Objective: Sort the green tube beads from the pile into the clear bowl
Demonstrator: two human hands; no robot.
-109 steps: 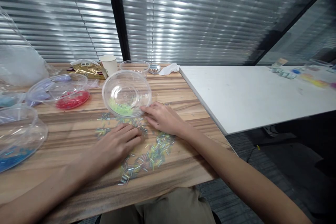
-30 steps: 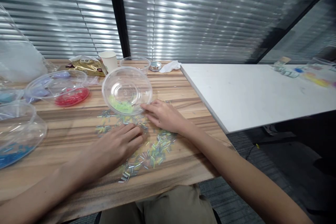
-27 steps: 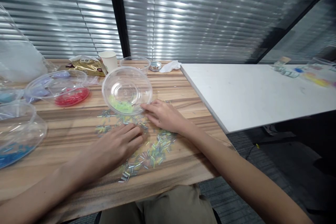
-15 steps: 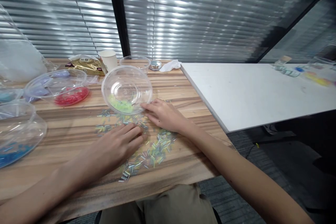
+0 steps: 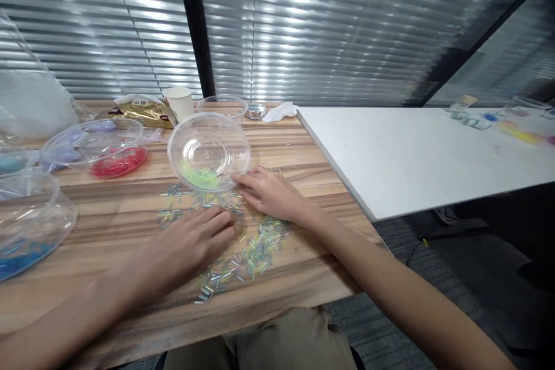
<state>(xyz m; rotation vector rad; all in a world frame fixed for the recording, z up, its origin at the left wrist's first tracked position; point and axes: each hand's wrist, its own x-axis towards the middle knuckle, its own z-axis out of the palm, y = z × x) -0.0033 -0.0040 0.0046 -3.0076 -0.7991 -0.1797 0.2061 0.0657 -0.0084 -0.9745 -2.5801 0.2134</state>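
Plastic bowl [image 5: 209, 149] ahead touches right hand [image 5: 269, 193], loosely extended; left hand [image 5: 202, 237] curls, grip unclear.

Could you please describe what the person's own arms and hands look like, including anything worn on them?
Both the left hand and the right hand are ungloved, with no ring or bracelet visible. The left forearm and right forearm are bare, without a watch; no sleeve shows before the arms leave the picture.
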